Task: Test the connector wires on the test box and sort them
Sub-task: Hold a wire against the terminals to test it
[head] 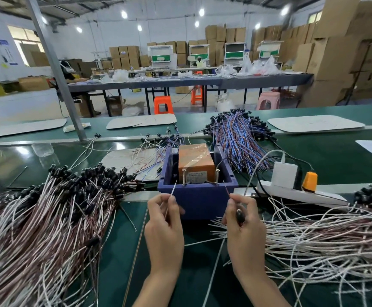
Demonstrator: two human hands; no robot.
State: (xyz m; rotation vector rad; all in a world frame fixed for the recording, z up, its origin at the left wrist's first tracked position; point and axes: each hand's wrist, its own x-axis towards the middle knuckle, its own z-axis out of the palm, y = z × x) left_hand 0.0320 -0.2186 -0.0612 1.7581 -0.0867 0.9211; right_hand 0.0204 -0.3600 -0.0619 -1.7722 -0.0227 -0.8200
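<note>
The blue test box (199,197) stands mid-bench with an orange unit (195,159) inside and two metal posts (184,176) at its near wall. My left hand (165,220) pinches a white wire end (173,189) that points up toward the left post. My right hand (243,220) pinches a red wire end (226,189) and holds the wire's black connector (240,214) against the palm. Both hands sit just in front of the box, a little apart from the posts.
A large heap of white-and-brown wires with black connectors (54,213) lies on the left; a similar heap (327,238) lies on the right. Blue-and-red wires (238,134) pile behind the box. A white power strip (295,191) with a charger and orange plug sits on the right.
</note>
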